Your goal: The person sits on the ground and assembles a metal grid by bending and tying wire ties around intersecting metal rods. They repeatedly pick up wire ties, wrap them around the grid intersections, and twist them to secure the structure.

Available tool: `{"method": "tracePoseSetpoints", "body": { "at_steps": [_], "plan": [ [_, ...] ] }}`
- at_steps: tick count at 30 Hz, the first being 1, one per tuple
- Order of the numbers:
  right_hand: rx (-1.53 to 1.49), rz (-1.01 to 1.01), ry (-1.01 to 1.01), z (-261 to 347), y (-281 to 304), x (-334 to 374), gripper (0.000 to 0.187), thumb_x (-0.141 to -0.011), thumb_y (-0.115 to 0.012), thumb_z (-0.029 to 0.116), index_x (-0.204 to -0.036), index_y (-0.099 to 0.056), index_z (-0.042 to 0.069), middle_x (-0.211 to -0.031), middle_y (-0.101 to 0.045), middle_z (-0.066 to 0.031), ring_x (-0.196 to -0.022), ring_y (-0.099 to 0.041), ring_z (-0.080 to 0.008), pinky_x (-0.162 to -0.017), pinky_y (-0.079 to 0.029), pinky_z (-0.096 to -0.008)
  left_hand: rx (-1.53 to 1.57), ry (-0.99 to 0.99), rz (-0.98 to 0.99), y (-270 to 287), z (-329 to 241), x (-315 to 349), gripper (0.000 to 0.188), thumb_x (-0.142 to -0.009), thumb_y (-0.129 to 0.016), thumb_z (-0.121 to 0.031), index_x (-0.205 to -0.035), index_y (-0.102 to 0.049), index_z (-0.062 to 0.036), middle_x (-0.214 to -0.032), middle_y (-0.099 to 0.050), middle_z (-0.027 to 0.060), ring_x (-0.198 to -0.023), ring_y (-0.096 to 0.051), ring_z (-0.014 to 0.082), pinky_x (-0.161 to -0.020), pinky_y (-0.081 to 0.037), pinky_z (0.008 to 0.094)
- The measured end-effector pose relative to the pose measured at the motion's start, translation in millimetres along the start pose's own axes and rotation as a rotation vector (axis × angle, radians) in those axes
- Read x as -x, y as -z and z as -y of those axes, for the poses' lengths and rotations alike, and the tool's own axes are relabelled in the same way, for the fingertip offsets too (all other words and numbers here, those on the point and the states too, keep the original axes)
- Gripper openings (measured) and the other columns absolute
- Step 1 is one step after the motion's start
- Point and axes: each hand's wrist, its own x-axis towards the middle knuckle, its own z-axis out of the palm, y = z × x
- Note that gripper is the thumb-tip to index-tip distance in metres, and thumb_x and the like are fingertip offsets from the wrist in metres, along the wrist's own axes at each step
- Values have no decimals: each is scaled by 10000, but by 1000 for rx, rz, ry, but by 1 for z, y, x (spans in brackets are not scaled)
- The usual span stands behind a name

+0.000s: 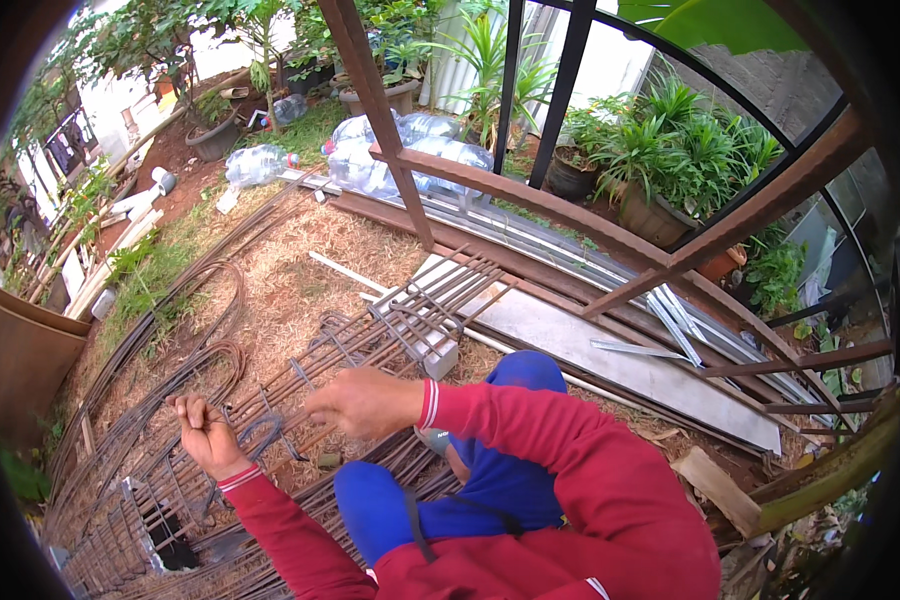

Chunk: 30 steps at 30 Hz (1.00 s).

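- The frame of rusty steel rods lies on a slant in front of me, running from beyond my right hand down toward the lower left; both my hands are over it, the left hand farther along toward that lower end.
- The rods' far end passes over a grey block, ahead of my right hand and a little to its right.
- A loop of dark wire sits among the rods, between my hands as I look down.
- Long bent rods curve over the dry grass to the left of the frame.
- Well beyond my hands, a grey pot holds a leafy plant; a black pot and a larger brownish pot also have green plants growing in them.
- Clear plastic bottles are piled near the pots; I can't tell if anything is in them.
- My hands are apart from each other.
- My left hand is turned partly upward, fingers curled and thumb close to the fingertips; I can't tell whether something thin is pinched there.
- My right hand is bent, back up, fingers pointing left; its fingertips are unclear, so I can't tell what it grips or touches.
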Motion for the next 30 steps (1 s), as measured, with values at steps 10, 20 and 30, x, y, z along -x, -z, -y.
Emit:
{"method": "tracePoseSetpoints", "body": {
  "at_steps": [10,20,30],
  "plan": [
    [-11,-148,69,-6,-50,-12,131,-925,-590,167,-929,-644,48,-766,-658,-158,-691,-655,-380,-625,-503,-504,-403,87,-215,21,51,38,250,-1081,-419,-206,-1192,-525,-8,-787,-470,36,-684,-445,137,-633,-459,266],
    [354,-94,124,-6,-22,-15,140,-763,-651,125,-898,-690,132,-772,-626,-71,-686,-672,-269,-565,-520,-410,-99,145,96,31,9,12,171,-1067,-371,-58,-1117,-521,5,-749,-371,41,-563,-255,107,-421,-219,253],
    [288,-247,159,5,-14,-11,47,-764,-626,98,-810,-637,95,-722,-621,-95,-640,-651,-311,-536,-489,-417,-94,360,129,19,42,55,160,-1071,-373,-70,-1136,-504,-5,-757,-367,35,-573,-269,102,-431,-222,245]
  ]
}}
